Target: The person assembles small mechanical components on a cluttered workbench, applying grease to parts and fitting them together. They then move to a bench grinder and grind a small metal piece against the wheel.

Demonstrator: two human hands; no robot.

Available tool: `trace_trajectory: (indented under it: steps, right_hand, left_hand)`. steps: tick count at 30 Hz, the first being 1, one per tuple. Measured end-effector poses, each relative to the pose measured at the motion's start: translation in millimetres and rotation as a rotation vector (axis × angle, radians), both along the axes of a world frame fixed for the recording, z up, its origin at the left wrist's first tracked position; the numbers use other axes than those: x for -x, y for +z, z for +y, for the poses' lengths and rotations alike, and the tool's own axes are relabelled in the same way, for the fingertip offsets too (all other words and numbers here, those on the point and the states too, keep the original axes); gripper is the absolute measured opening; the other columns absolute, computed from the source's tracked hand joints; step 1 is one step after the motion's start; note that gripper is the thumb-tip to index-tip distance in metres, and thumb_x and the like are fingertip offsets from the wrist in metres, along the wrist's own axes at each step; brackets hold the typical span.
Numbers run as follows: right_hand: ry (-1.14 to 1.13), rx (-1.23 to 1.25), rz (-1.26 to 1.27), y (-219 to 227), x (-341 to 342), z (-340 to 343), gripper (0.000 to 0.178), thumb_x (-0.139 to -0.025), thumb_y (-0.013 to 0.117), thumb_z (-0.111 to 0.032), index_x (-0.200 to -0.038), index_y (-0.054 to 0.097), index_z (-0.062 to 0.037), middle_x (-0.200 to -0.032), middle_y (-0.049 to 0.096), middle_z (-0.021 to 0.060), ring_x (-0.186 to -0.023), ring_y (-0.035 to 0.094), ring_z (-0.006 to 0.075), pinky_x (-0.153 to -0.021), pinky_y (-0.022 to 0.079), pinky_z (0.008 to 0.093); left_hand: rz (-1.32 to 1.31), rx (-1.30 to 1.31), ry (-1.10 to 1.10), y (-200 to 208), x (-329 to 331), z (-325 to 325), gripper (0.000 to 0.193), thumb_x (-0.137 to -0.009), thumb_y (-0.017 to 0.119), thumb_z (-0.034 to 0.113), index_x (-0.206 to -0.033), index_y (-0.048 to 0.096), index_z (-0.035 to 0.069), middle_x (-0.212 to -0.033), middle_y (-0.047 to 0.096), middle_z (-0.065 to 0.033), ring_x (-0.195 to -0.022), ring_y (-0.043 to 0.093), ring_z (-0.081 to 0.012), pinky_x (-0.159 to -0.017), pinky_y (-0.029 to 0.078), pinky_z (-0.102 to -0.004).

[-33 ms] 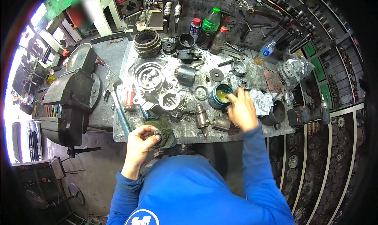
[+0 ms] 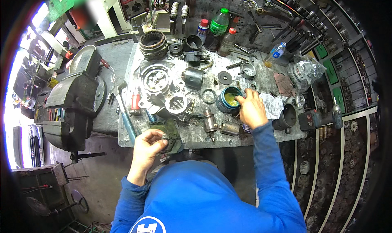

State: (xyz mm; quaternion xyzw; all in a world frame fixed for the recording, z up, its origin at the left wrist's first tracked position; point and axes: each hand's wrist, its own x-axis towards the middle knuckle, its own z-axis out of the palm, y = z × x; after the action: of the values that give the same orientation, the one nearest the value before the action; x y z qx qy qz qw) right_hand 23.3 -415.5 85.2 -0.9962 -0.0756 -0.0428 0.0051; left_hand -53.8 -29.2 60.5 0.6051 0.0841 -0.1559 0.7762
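Note:
My left hand (image 2: 148, 148) is closed in a pinch near the bench's front edge. Between thumb and fingers sits a small dark metal part (image 2: 165, 137), too small to name more closely. My right hand (image 2: 253, 109) is at the right rim of a blue tub (image 2: 223, 106) with yellow-green grease (image 2: 231, 99) inside. Its fingers reach toward the grease, a little apart, and no object shows in them. A dark green cloth (image 2: 173, 140) lies beside my left hand. Between my hands are an armature with a shaft (image 2: 210, 123) and a metal cylinder (image 2: 230, 128).
A cast metal housing (image 2: 157, 81) and a hammer (image 2: 127, 125) lie to the left, near a large vise (image 2: 71, 100). Bottles (image 2: 219, 25) line the back of the bench. On the right are a white cloth (image 2: 271, 105) and a dark cylindrical housing (image 2: 286, 118).
My right hand has shifted slightly to the right at the tub's rim. My left hand keeps its pinch on the small part, nearly unmoved.

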Motion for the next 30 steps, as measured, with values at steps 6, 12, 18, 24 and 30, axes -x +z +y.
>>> trace_trajectory:
  steps: [6, 12, 18, 24, 30]
  right_hand:
    - [0.063, 0.192, 0.244, -31.4, -47.0, -25.4, 0.041, -0.082, 0.067, -0.010, -0.121, 0.079, -0.0126, -0.129, 0.064, 0.0202, -0.122, 0.061, 0.0433, -0.102, 0.051, 0.0530]
    - [0.096, -0.329, 0.156, 9.3, -15.9, -22.3, 0.081, -0.080, 0.068, 0.002, -0.157, 0.052, -0.0164, -0.117, 0.064, 0.0171, -0.105, 0.066, 0.0295, -0.090, 0.055, 0.0431]
    - [0.067, -1.590, 0.726, 33.8, 63.9, 59.3, 0.090, -0.087, 0.078, -0.008, -0.167, 0.036, -0.0099, -0.091, 0.068, 0.0063, -0.085, 0.062, 0.0133, -0.079, 0.050, 0.0290]
    - [0.237, -1.795, 1.047, 18.7, 79.3, 135.3, 0.097, -0.089, 0.076, -0.006, -0.172, 0.027, -0.0143, -0.090, 0.066, 0.0061, -0.083, 0.059, 0.0112, -0.077, 0.048, 0.0260]
    - [0.223, -1.429, 0.833, 16.6, 84.1, 141.4, 0.081, -0.090, 0.072, 0.001, -0.165, 0.041, -0.0096, -0.093, 0.063, 0.0016, -0.084, 0.057, 0.0084, -0.079, 0.050, 0.0266]
  left_hand:
    - [-0.021, -0.048, -0.048, -1.0, 3.6, -9.4, 0.020, -0.091, 0.077, -0.004, -0.107, 0.067, 0.004, -0.090, 0.067, 0.0027, -0.078, 0.058, -0.0026, -0.070, 0.048, -0.0206]
    - [0.000, -0.003, -0.040, 1.6, 6.3, -9.5, 0.021, -0.089, 0.079, -0.002, -0.108, 0.069, 0.003, -0.092, 0.068, 0.0029, -0.080, 0.060, -0.0038, -0.072, 0.049, -0.0217]
    - [-0.009, -0.018, -0.048, 6.2, -0.8, -6.8, 0.026, -0.090, 0.084, 0.003, -0.113, 0.072, -0.001, -0.097, 0.071, 0.0007, -0.086, 0.063, -0.0056, -0.076, 0.052, -0.0222]
    - [-0.030, 0.174, -0.077, 15.6, -5.6, -12.9, 0.024, -0.091, 0.079, -0.006, -0.112, 0.070, 0.001, -0.101, 0.072, -0.0015, -0.091, 0.068, -0.0067, -0.080, 0.057, -0.0234]
    - [-0.026, 0.131, -0.090, 20.2, -7.0, -7.5, 0.020, -0.092, 0.077, -0.005, -0.110, 0.070, 0.000, -0.099, 0.073, -0.0011, -0.087, 0.067, -0.0053, -0.076, 0.055, -0.0222]
